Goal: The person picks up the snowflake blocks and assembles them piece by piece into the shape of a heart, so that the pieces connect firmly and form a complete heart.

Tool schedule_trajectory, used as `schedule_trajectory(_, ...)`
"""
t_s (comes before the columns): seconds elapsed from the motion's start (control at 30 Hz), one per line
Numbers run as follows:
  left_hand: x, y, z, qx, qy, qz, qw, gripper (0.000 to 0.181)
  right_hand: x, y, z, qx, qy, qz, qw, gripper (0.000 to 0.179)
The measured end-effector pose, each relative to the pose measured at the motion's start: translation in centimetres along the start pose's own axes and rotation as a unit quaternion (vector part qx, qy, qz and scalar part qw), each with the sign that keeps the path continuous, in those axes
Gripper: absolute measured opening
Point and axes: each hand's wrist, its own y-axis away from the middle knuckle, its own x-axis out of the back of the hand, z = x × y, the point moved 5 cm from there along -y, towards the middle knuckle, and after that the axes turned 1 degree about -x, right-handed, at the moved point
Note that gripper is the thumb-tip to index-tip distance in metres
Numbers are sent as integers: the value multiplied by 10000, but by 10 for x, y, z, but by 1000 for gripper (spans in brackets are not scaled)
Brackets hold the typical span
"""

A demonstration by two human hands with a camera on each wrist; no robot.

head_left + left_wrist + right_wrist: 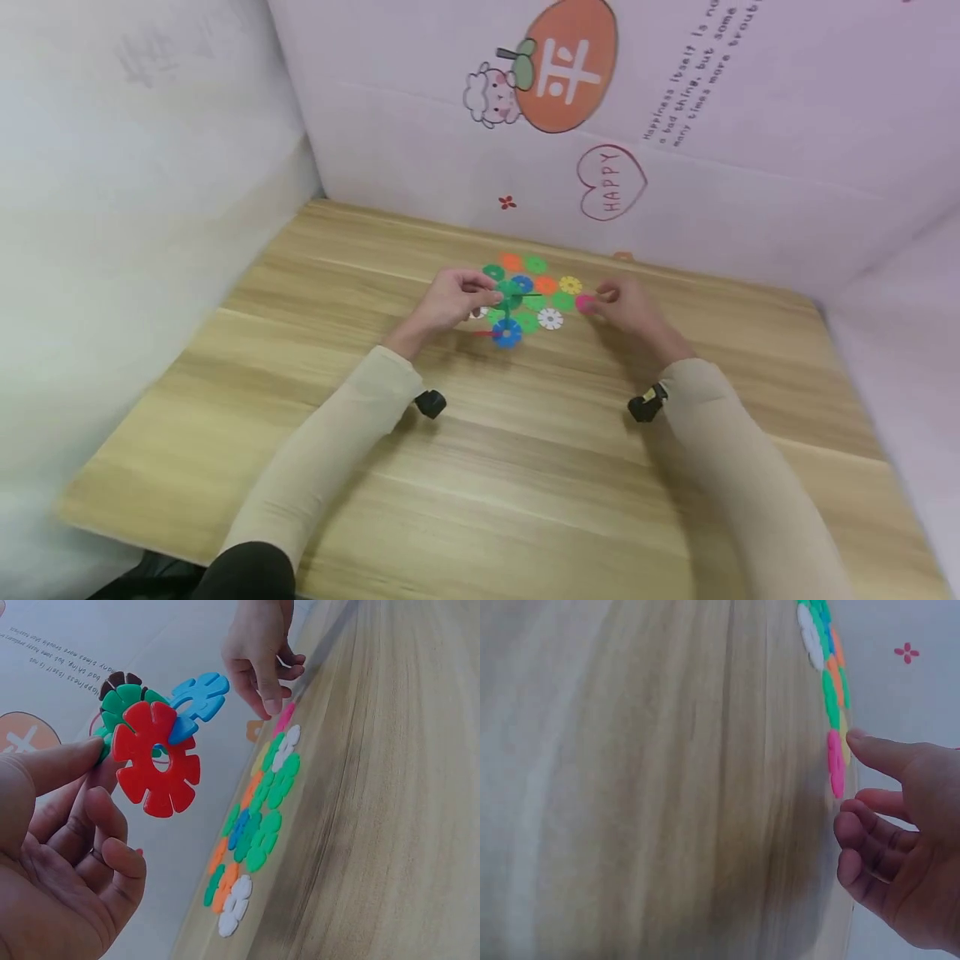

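Observation:
In the left wrist view my left hand [64, 847] pinches a small cluster of joined snowflake discs between thumb and fingers. The cluster has a red disc [136, 761] in front, a light blue disc [210, 694] slotted at its upper side, and green and dark brown discs behind. It is held up above the table. My right hand [630, 308] reaches to a pink snowflake disc [835, 757] lying at the right end of the loose discs. Its thumb and fingers are apart, fingertips close beside the pink disc, and nothing is held between them.
Several loose snowflake discs, among them a white one [551, 318], an orange one [546, 285] and a yellow one [571, 284], lie flat on the wooden table [487, 483] near its back edge. A printed wall covering [420, 125] rises directly behind; white walls flank both sides.

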Motion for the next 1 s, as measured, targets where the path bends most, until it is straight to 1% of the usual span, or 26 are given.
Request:
schedule_trajectory(0.1, -25, -10, 3, -114, 32, -305, 9995, 15, 16, 17, 23, -73, 384, -164, 9991, 56)
schedule_trajectory(0.17, -44, -18, 6, -221, 56, -582, 9980, 17, 29, 33, 38, -283, 519, -178, 9981, 55)
schedule_trajectory(0.23, -60, -25, 9, -287, 128, -800, 9963, 19, 40, 46, 51, -509, 511, -214, 9972, 54)
schedule_trajectory(0.3, -68, -29, 11, -332, 179, -842, 9957, 20, 47, 54, 59, -702, 381, -266, 9965, 54)
schedule_trajectory(0.33, -69, -30, 12, -328, 239, -809, 9959, 20, 48, 55, 60, -764, 318, -296, 9961, 55)
schedule_trajectory(0.37, -68, -30, 13, -321, 274, -738, 9964, 19, 48, 55, 59, -796, 264, -331, 9959, 55)
schedule_trajectory(0.43, -62, -30, 13, -296, 308, -568, 9975, 18, 45, 51, 53, -751, 217, -371, 9962, 52)
schedule_trajectory(0.57, -42, -24, 10, -161, 346, -361, 9986, 22, 32, 37, 29, -474, 151, -297, 9983, 43)
schedule_trajectory(0.7, -23, -17, 4, -91, 392, -230, 9989, 23, 19, 30, 2, -173, -393, -65, 9991, 35)
schedule_trajectory(0.73, -19, -16, 3, -97, 391, -190, 9990, 22, 16, 29, -5, -83, -637, -2, 9979, 33)
schedule_trajectory(0.8, -12, -12, 2, -129, 371, -92, 9992, 20, 12, 28, -17, 65, -1098, 125, 9939, 33)
schedule_trajectory(0.87, -6, -9, 2, -146, 373, -10, 9992, 19, 8, 28, -29, 198, -1569, 197, 9872, 35)
schedule_trajectory(1.0, 5, -5, 2, -114, 466, 108, 9988, 19, 3, 31, -53, 481, -2524, 270, 9660, 38)
